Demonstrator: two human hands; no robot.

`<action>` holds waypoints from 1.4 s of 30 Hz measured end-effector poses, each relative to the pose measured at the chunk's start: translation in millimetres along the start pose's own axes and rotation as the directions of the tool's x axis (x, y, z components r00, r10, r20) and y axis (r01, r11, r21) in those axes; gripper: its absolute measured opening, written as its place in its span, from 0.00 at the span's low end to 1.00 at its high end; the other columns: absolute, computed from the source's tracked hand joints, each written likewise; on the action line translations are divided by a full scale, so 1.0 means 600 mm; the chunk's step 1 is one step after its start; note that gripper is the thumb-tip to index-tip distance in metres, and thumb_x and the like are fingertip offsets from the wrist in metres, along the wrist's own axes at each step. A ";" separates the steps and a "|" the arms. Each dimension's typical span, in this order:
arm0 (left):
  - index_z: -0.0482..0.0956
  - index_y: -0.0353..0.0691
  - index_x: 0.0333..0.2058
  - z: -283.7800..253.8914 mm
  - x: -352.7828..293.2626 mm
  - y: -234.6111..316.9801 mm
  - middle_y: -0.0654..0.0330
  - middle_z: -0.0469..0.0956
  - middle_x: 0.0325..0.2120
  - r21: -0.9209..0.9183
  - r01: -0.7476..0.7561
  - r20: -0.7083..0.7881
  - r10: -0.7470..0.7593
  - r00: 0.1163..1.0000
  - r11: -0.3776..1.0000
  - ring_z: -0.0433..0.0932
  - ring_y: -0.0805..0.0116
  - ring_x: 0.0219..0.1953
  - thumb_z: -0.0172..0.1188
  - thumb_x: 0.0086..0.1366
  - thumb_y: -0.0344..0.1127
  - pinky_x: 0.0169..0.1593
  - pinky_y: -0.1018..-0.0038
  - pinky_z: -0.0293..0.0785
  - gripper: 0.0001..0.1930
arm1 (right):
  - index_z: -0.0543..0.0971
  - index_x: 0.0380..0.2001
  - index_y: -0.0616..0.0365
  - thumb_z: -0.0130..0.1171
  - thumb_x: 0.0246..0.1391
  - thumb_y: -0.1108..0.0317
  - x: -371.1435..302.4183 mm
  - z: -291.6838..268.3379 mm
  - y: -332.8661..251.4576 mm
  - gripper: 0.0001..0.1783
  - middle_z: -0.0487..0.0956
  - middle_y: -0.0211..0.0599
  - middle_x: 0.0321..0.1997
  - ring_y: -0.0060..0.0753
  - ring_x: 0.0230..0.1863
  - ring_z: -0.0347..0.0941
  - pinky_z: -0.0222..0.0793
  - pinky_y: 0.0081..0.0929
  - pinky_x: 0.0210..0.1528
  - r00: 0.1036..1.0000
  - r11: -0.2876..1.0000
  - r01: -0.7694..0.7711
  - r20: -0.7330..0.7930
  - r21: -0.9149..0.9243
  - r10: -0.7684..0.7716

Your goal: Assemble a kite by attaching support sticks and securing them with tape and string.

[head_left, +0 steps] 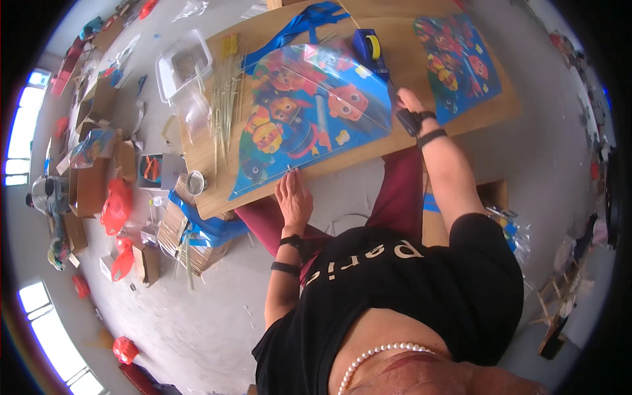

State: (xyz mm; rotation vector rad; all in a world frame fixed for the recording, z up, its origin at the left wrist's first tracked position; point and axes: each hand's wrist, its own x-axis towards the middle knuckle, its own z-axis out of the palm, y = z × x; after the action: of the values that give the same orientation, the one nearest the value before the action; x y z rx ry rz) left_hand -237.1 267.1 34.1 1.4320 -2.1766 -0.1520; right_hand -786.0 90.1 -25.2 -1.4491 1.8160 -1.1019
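A blue kite sheet (299,141) with colourful cartoon figures lies on the wooden table in front of me, thin rods running across it and along its near edge. My left hand (294,201) rests at that near edge, fingers stretched out and their tips touching the sheet by a small whitish piece. At the sheet's right corner is my right hand (411,104), its fingers curled together; what they pinch, if anything, is too small to make out. Just beyond it stands a dark blue tape dispenser (370,49) with a yellow-centred roll.
A second printed sheet (457,66) lies on the table's right side. Thin sticks (226,105) are bunched at the left, near a clear plastic tub (184,66) and a small round container (195,183). Blue strips (299,29) lie at the back. Cardboard boxes (89,184) crowd the floor leftward.
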 end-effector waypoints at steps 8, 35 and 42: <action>0.64 0.35 0.66 -0.033 -0.053 -0.040 0.51 0.65 0.62 0.047 0.099 0.062 -0.102 0.993 0.994 0.62 0.50 0.66 0.62 0.52 0.29 0.69 0.54 0.55 0.39 | 0.80 0.43 0.58 0.52 0.68 0.58 -0.096 0.210 -0.342 0.16 0.82 0.37 0.42 0.35 0.42 0.79 0.72 0.34 0.46 0.912 0.961 0.232 -0.377 0.152 -0.161; 0.66 0.33 0.64 -0.050 -0.090 -0.088 0.50 0.65 0.63 0.091 0.244 -0.003 -0.245 0.970 0.966 0.58 0.54 0.69 0.54 0.62 0.31 0.71 0.54 0.50 0.30 | 0.74 0.47 0.63 0.38 0.75 0.57 -0.393 0.542 -0.459 0.20 0.72 0.30 0.24 0.22 0.20 0.65 0.64 0.23 0.24 0.633 0.526 -0.707 0.755 0.473 0.172; 0.65 0.32 0.64 -0.049 -0.086 -0.086 0.49 0.65 0.63 0.084 0.239 -0.007 -0.239 0.971 0.967 0.59 0.54 0.69 0.53 0.63 0.32 0.71 0.54 0.49 0.30 | 0.73 0.49 0.62 0.37 0.75 0.57 -0.400 0.551 -0.454 0.20 0.72 0.29 0.23 0.20 0.19 0.65 0.65 0.21 0.23 0.684 0.621 -0.629 0.713 0.468 0.155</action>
State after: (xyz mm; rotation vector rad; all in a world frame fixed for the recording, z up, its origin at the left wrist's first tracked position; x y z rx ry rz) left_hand -164.9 295.7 21.5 1.7413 -2.0275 -0.1490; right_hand -314.9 217.0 27.7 -0.7119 0.9924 -0.7766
